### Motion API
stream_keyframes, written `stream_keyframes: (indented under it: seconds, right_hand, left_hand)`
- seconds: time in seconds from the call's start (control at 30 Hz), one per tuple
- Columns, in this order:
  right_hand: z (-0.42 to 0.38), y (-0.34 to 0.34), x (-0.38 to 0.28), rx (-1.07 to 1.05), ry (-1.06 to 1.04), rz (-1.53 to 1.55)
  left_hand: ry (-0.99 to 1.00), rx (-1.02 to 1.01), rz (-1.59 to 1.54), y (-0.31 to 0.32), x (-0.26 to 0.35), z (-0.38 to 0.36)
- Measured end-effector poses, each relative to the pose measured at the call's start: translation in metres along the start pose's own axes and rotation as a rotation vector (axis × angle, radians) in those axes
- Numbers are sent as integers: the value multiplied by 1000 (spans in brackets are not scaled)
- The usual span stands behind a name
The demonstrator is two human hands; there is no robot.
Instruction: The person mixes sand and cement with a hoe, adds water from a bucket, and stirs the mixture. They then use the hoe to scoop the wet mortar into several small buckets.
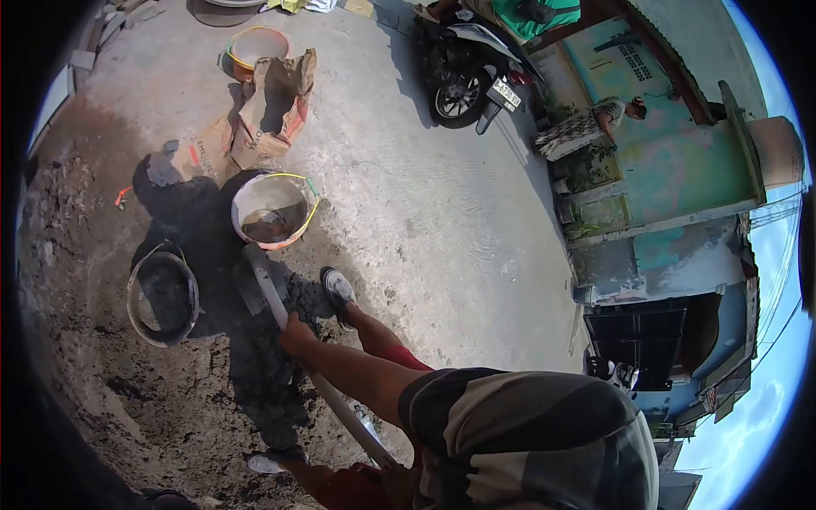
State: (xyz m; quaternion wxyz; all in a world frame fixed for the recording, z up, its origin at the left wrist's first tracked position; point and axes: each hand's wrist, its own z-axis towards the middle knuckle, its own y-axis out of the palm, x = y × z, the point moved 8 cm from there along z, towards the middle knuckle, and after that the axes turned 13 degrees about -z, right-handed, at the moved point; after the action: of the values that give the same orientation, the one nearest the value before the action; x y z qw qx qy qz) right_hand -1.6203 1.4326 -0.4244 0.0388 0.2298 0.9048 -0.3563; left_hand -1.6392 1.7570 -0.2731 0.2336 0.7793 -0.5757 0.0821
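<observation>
My right hand (297,337) is wrapped round the wooden handle of a hoe (342,412), not far from its broad dark blade (251,285). At the handle's lower end my left hand (396,486) closes on it, in shadow and partly hidden by my striped shirt. The blade lies low over the soil, beside my right shoe (340,291). Just beyond the blade stands a pale bucket (246,200) with a yellow-green handle and some dark material inside. A dark bucket (197,297) stands left of the blade.
A torn paper sack (255,136) stands behind the pale bucket, with an orange bucket (276,38) beyond it. Loose soil (102,365) spreads leftward over the concrete (442,246). A motorcycle (472,72) is parked farther off; one person (586,132) is near a green wall.
</observation>
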Motion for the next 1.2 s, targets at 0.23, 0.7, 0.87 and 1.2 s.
stream_keyframes:
  seconds: [0.23, 0.7, 0.87, 1.2]
  right_hand:
    - [49, 66, 16, -210, -228, -255]
    - [-81, -173, 55, -163, -381, -482]
    - [-50, -185, 79, 1, -307, -325]
    - [-98, 34, 47, -535, -57, -125]
  left_hand:
    - [-122, -69, -58, -14, -3, 10]
    - [127, 77, -538, -25, 152, 5]
    - [128, 172, -441, -10, 152, -14]
    - [528, 240, 799, 24, 59, -12]
